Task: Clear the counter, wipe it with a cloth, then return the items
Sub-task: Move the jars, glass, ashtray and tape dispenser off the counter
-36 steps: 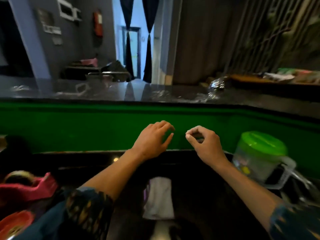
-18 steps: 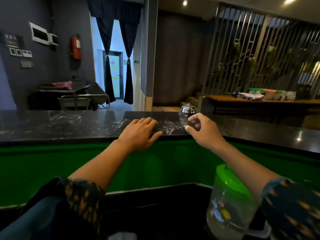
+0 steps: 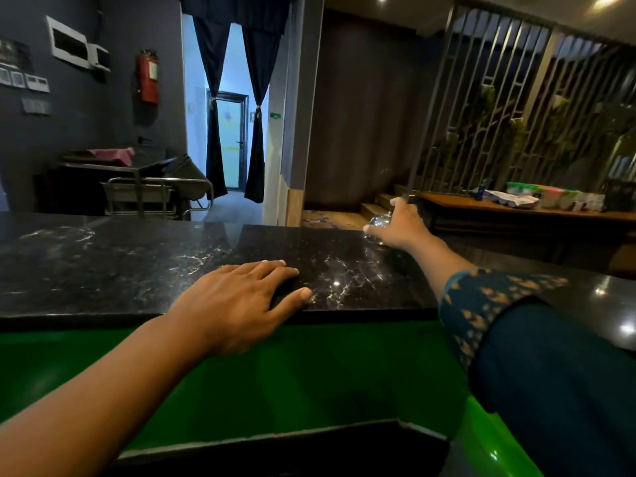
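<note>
Fingers first: the right hand (image 3: 401, 226) is stretched to the counter's far edge, fingers spread and curving over the shiny metal bell (image 3: 378, 222), thumb low on its near side. Whether they have closed on it, I cannot tell; the hand hides most of it. The left hand (image 3: 237, 297) lies flat, fingers straight and together, thumb splayed, palm pressing the dark marble counter (image 3: 120, 270) at its near edge, holding nothing.

The risks, as I judge them: that bell sits right at the far edge of the counter, at full arm's reach. A clumsy close could nudge it over the back, and polished metal may slip from a fingertip pinch. The body leans on the left hand, so a slide on the glossy stone would upset the reach.

The count: two hands, one bell, one counter. No cloth shows. Beyond the counter's far edge, one red fire extinguisher (image 3: 148, 77) on the wall and one wooden table (image 3: 481, 206) carrying several containers, too small to count.
</note>
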